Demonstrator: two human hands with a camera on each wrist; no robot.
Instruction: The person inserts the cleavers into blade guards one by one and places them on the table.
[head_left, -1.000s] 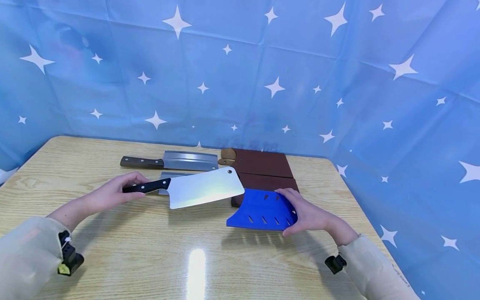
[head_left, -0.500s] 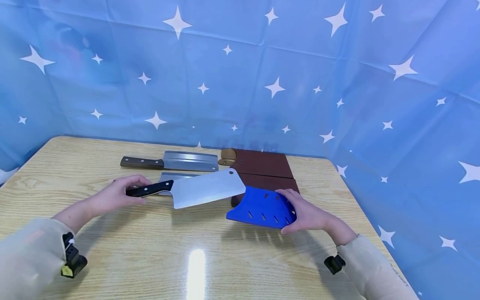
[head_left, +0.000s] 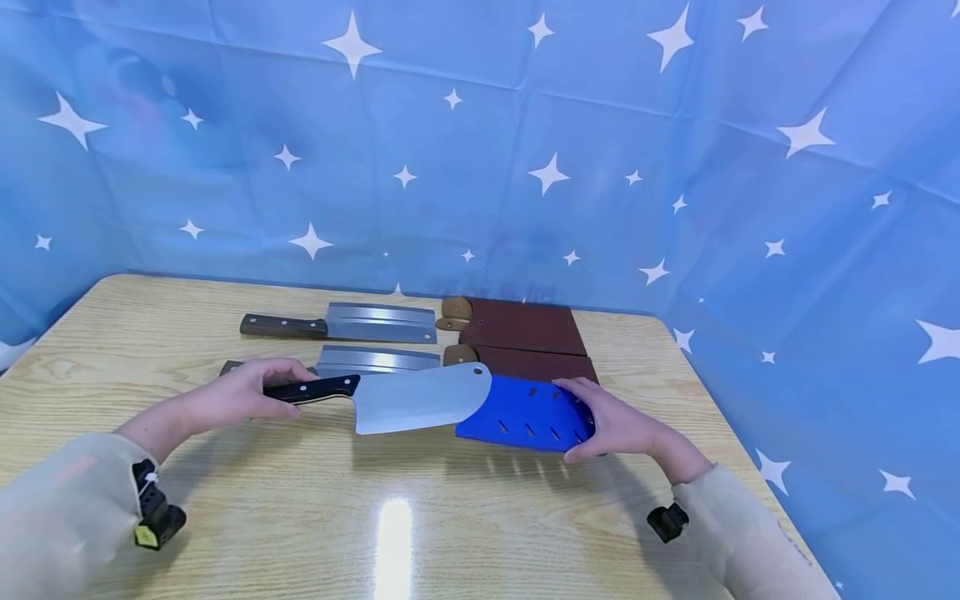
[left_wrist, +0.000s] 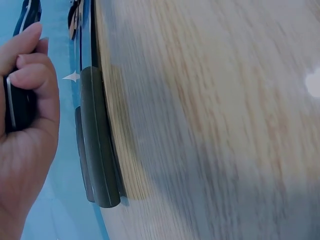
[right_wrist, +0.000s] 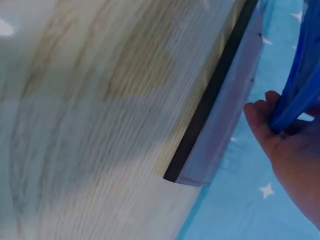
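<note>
My left hand (head_left: 243, 396) grips the black riveted handle of a cleaver (head_left: 412, 400), its broad blade raised above the table and pointing right. In the left wrist view, fingers (left_wrist: 37, 75) curl round that handle. My right hand (head_left: 618, 421) pinches the far end of a blue slotted blade sheath (head_left: 517, 412) between thumb and fingers. The blade's rounded tip overlaps the sheath's curved left end in the head view; whether any of it is inside, I cannot tell. In the right wrist view, the blue sheath (right_wrist: 300, 85) is held above the table.
Behind lie two more cleavers, a far one (head_left: 378, 322) and a nearer one (head_left: 378, 358) partly covered by my left hand. To their right rest two brown sheaths with tan straps, one far (head_left: 525, 327) and one near (head_left: 536, 362). A starry blue cloth (head_left: 465, 150) hangs behind the wooden table (head_left: 300, 525).
My left hand has moved right and slightly down with the cleaver, and the blade tip has come over the sheath's left end. The right hand and sheath have barely shifted.
</note>
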